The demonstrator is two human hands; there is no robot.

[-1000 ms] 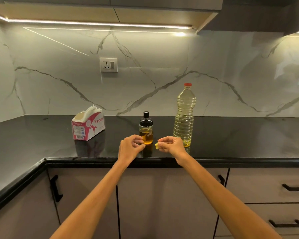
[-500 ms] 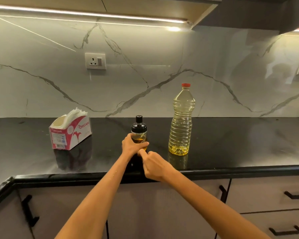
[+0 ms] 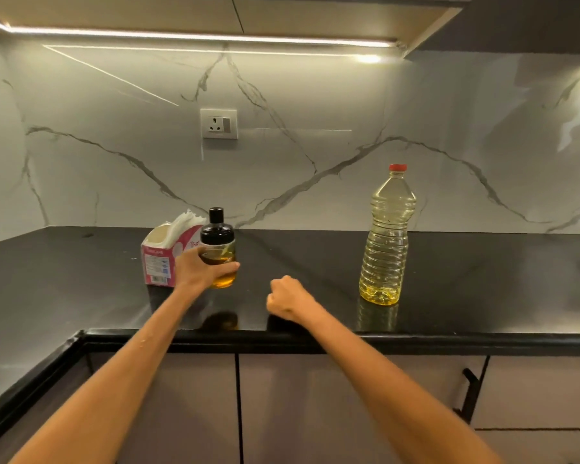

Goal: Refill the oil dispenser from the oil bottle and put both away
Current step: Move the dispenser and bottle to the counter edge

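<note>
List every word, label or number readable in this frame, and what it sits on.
Tissue box: red brand lettering on two faces and a fine-print panel, all too blurred to read.
Oil bottle: no label visible.
Oil dispenser, gripped by the left hand: no text visible.
Wall socket: no readable marking.

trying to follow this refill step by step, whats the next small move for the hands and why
Probably bring the right hand across to the dispenser's black cap and take it off. The left hand already grips the oil dispenser, lifted off the counter, but its cap is on, so nothing can be poured in. The right hand is curled near it; whether it holds something small cannot be told. The oil bottle stands capped to the right.
</note>
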